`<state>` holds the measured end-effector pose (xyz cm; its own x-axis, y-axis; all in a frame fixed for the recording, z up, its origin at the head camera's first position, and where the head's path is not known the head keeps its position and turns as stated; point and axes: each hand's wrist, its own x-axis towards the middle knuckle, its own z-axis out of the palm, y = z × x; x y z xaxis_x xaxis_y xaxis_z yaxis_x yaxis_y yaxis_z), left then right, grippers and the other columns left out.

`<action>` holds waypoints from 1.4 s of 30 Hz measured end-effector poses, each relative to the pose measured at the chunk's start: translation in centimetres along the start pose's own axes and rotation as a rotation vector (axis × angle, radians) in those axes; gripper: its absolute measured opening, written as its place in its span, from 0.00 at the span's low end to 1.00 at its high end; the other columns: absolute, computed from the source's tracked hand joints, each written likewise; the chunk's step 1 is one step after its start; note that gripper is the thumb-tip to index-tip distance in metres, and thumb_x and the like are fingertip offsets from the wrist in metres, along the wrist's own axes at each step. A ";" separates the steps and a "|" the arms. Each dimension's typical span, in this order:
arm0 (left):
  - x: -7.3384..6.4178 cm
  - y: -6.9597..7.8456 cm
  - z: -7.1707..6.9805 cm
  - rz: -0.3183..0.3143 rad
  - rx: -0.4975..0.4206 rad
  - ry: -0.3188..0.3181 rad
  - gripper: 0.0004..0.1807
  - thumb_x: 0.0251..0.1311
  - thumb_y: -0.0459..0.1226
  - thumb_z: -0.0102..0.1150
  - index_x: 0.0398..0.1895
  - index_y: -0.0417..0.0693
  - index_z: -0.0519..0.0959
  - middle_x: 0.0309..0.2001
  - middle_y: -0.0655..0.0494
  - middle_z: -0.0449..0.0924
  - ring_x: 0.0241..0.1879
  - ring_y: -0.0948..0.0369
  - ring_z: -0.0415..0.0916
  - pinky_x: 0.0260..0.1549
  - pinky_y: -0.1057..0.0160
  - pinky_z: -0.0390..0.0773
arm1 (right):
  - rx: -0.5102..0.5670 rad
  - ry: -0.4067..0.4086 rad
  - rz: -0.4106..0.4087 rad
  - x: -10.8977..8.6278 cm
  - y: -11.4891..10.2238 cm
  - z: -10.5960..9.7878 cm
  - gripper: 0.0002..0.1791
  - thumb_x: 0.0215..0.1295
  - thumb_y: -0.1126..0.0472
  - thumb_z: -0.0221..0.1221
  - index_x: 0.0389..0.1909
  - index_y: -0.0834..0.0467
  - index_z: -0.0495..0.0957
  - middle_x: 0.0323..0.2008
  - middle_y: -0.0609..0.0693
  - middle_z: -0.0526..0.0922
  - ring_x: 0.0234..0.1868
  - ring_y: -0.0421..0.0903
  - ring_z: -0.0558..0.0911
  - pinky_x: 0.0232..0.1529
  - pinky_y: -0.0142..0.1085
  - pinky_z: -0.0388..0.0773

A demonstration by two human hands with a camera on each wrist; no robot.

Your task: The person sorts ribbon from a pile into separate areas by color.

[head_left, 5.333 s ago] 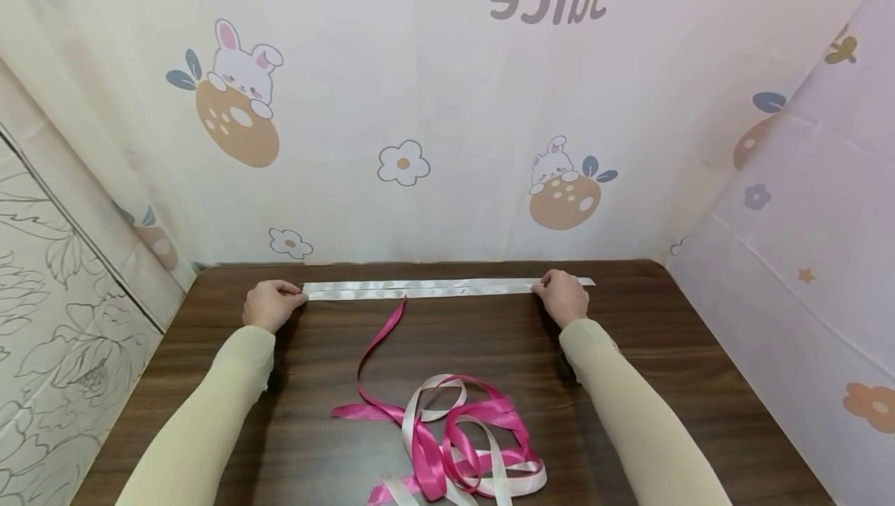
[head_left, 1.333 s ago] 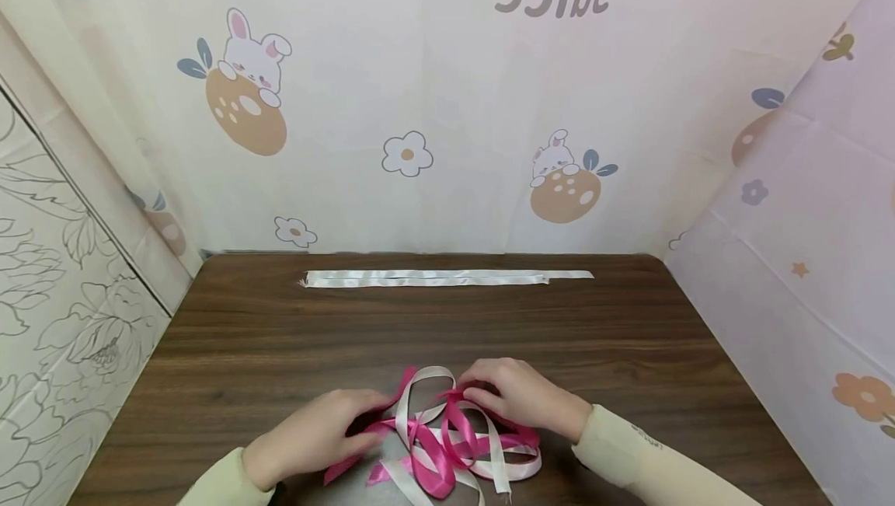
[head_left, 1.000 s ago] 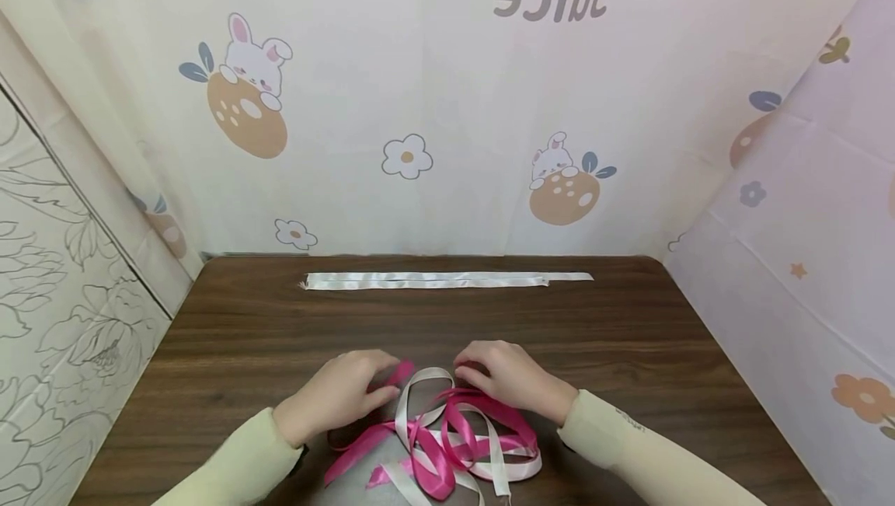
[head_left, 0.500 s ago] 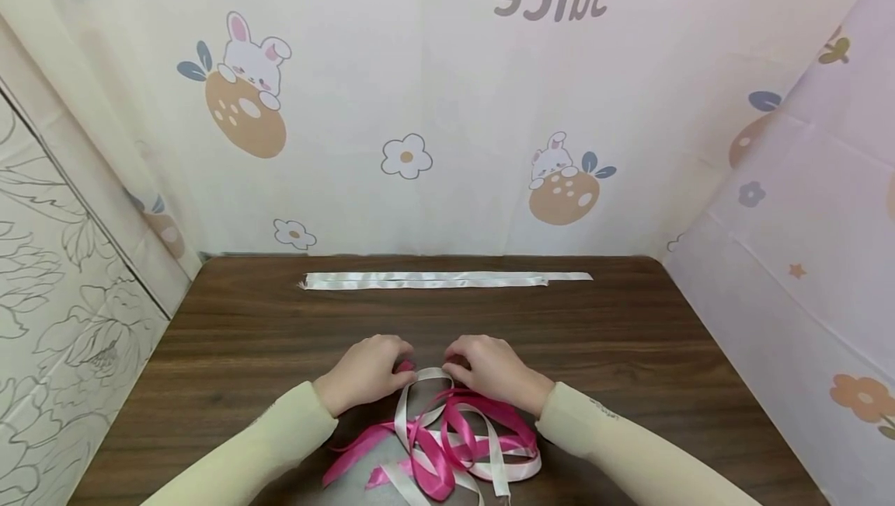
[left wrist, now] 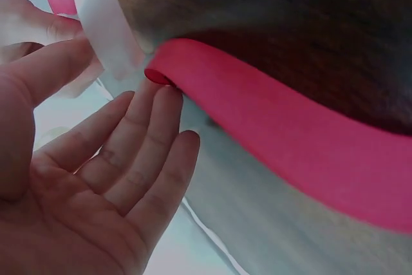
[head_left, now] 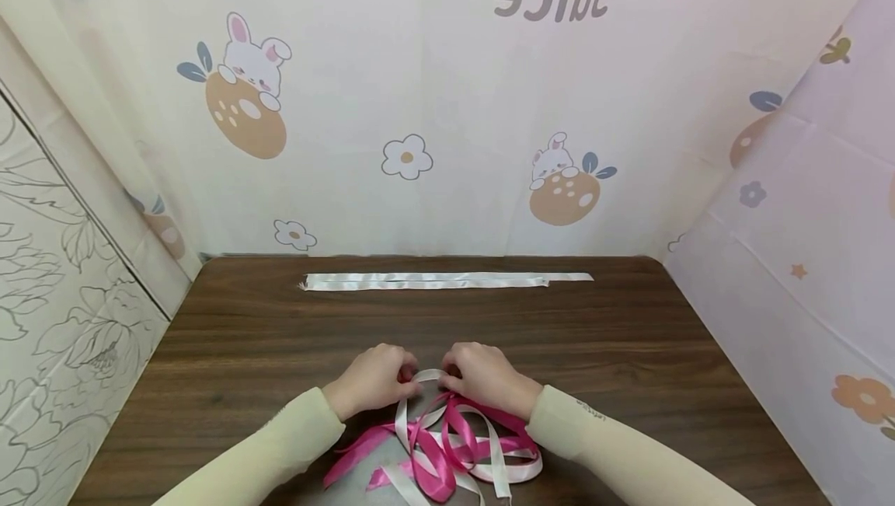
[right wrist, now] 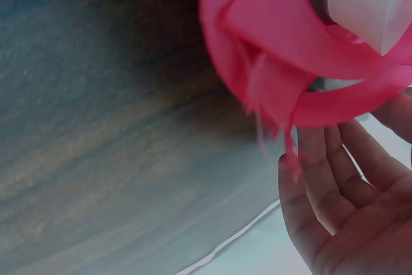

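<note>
A loose pile of pink ribbon (head_left: pixel 435 465) and white ribbon (head_left: pixel 499 463) lies near the front of the dark wooden table. At its far side, my left hand (head_left: pixel 375 379) pinches the upper loop of white ribbon between thumb and fingers. Close to its right, my right hand (head_left: pixel 488 375) pinches the other side of that loop, thumb facing thumb. A pink ribbon (left wrist: pixel 277 127) curls behind my left fingertips in the left wrist view. In the right wrist view, a frayed pink ribbon end (right wrist: pixel 273 98) hangs over my right fingers.
Two white ribbon strips (head_left: pixel 426 280) lie flat side by side along the table's back edge, the rear one reaching further right. Behind the wooden table (head_left: pixel 629 366) hangs a printed curtain (head_left: pixel 461 203), with more printed cloth at both sides.
Both hands have left the white strips at the back and come to the pile. Over the last second they closed in on the white loop, which is now narrower between them.
</note>
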<state>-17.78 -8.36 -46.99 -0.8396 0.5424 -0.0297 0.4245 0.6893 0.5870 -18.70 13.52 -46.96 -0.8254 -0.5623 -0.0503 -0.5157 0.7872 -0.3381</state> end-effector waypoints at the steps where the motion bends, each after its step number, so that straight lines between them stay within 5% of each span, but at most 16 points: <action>1: 0.0 0.0 0.1 0.001 -0.004 -0.004 0.08 0.58 0.39 0.73 0.35 0.43 0.87 0.25 0.58 0.82 0.23 0.68 0.70 0.24 0.68 0.73 | -0.003 -0.004 -0.001 0.0 0.0 0.1 0.06 0.64 0.54 0.70 0.36 0.52 0.89 0.32 0.45 0.86 0.31 0.37 0.81 0.34 0.35 0.80; 17: -0.8 0.2 0.0 0.050 -0.009 0.017 0.03 0.61 0.33 0.69 0.30 0.46 0.89 0.28 0.57 0.88 0.25 0.71 0.74 0.27 0.70 0.75 | 0.052 0.037 -0.068 -1.0 -0.1 -1.0 0.03 0.64 0.57 0.71 0.32 0.50 0.87 0.31 0.42 0.87 0.31 0.34 0.80 0.34 0.32 0.79; 30: -2.4 2.9 -3.8 0.161 -0.012 0.083 0.02 0.61 0.33 0.70 0.34 0.45 0.89 0.30 0.59 0.87 0.26 0.75 0.70 0.28 0.73 0.75 | 0.206 0.074 -0.104 -3.4 -0.7 -5.2 0.03 0.67 0.58 0.68 0.38 0.52 0.87 0.34 0.40 0.87 0.32 0.29 0.79 0.36 0.28 0.81; 42: -3.1 4.6 -7.0 0.208 0.012 0.184 0.02 0.60 0.33 0.71 0.35 0.48 0.90 0.32 0.61 0.88 0.30 0.73 0.78 0.35 0.70 0.82 | 0.295 0.226 -0.188 -4.5 -0.8 -9.2 0.05 0.64 0.64 0.69 0.37 0.52 0.86 0.35 0.44 0.88 0.35 0.31 0.82 0.37 0.31 0.84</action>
<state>-15.60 -10.26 -38.54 -0.7810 0.5772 0.2386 0.5973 0.5787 0.5554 -16.71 17.76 -37.84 -0.7699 -0.5937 0.2342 -0.6012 0.5514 -0.5784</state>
